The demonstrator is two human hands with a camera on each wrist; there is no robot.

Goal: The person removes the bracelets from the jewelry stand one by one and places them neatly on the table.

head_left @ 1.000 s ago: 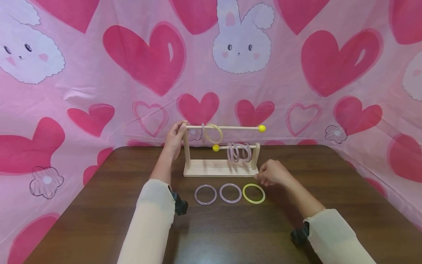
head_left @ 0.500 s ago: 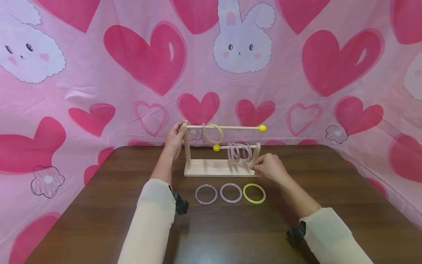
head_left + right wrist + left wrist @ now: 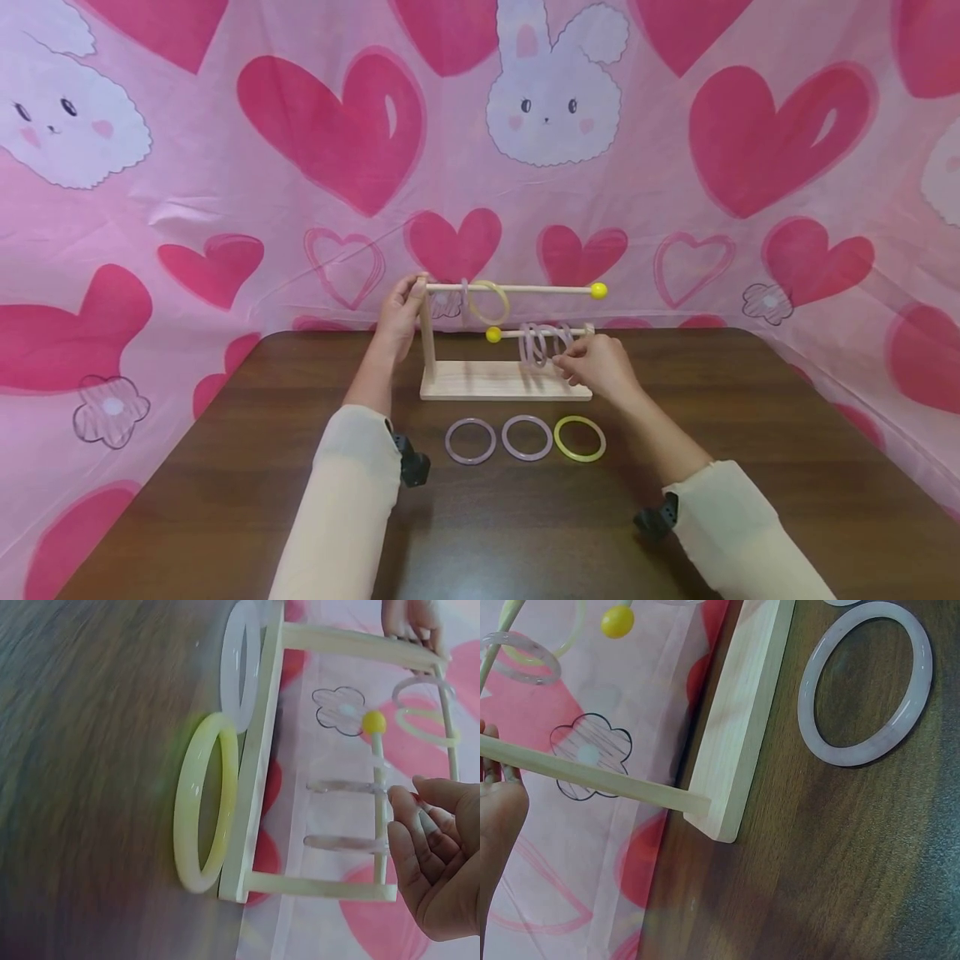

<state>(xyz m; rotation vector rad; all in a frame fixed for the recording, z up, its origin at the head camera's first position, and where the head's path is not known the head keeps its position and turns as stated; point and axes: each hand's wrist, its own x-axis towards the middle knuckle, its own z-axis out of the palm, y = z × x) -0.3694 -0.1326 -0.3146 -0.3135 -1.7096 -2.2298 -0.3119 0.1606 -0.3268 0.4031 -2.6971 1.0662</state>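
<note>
My left hand (image 3: 399,318) grips the top of the tall left post of a wooden bangle stand (image 3: 480,380). On its upper rod hang a lilac bangle (image 3: 464,302) and a yellow bangle (image 3: 505,308). Several pale lilac bangles (image 3: 532,346) hang on the shorter lower rod. My right hand (image 3: 602,365) is in front of the lower rod's right end, partly hiding the short post and bangles. In the right wrist view its fingers (image 3: 409,814) are loosely bent beside the lower rod, with nothing visible between them; whether they touch a bangle, I cannot tell.
Two lilac bangles (image 3: 470,461) and a yellow bangle (image 3: 580,459) lie in a row on the brown table (image 3: 510,533) in front of the stand. Yellow balls cap the upper rod (image 3: 598,290) and the lower rod (image 3: 493,334). A pink heart-print cloth (image 3: 450,167) hangs behind.
My right hand has moved left and up from the base's right corner to the bangles on the lower rod. The left hand keeps its grip on the post.
</note>
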